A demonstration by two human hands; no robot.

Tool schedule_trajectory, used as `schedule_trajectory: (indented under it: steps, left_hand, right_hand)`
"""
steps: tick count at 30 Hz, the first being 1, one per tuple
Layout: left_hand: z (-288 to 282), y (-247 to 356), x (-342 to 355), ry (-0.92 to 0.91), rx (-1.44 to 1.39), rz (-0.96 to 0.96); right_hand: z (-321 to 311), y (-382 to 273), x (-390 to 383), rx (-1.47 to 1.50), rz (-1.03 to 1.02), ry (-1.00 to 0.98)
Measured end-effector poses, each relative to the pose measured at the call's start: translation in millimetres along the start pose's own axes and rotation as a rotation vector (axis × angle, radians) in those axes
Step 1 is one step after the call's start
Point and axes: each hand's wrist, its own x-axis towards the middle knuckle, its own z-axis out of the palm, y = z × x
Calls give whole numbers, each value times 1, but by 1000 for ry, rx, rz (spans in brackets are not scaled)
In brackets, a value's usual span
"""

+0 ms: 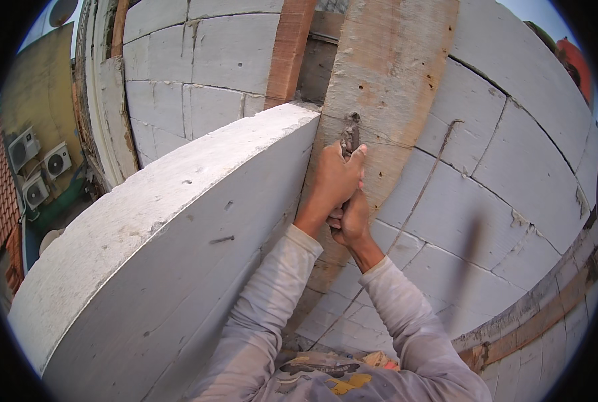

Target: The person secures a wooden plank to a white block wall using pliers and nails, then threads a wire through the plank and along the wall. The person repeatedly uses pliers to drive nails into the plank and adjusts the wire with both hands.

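Observation:
Both my hands are closed one above the other on dark, dirt-caked pincers (350, 139), whose head rests against a wide wooden board (389, 80). My left hand (332, 177) wraps round the tool just below its head. Below it my right hand (354, 218) grips the lower part, and the handles are mostly hidden by my fingers. Thin wire (393, 143) runs across the board beside the pincers' head. Just above the head is a dark hole or knot (354, 117) in the wood; what the jaws bite on is too small to tell.
A pale block wall (172, 201) with a rough top edge juts toward me on the left, a nail (222, 239) sticking out. Right of the board, a thin bent metal rod (439, 157) leans along another block wall (513, 154). A blurred dark stick-like thing (470, 254) shows there too.

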Motion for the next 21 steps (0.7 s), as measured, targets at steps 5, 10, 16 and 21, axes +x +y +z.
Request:
schedule_trajectory:
  steps: [5, 10, 16, 21]
  left_hand:
    - [6, 6, -4, 59, 95, 15]
    - [10, -2, -1, 124, 227, 100]
    - [13, -8, -1, 140, 254, 134]
    - [14, -17, 0, 312, 46, 185]
  right_hand:
    - [-1, -3, 0, -28, 5, 30]
    - [-9, 1, 2, -1, -37, -27]
    - [5, -28, -11, -113, 38, -17]
    - [-22, -61, -30, -739, -101, 35]
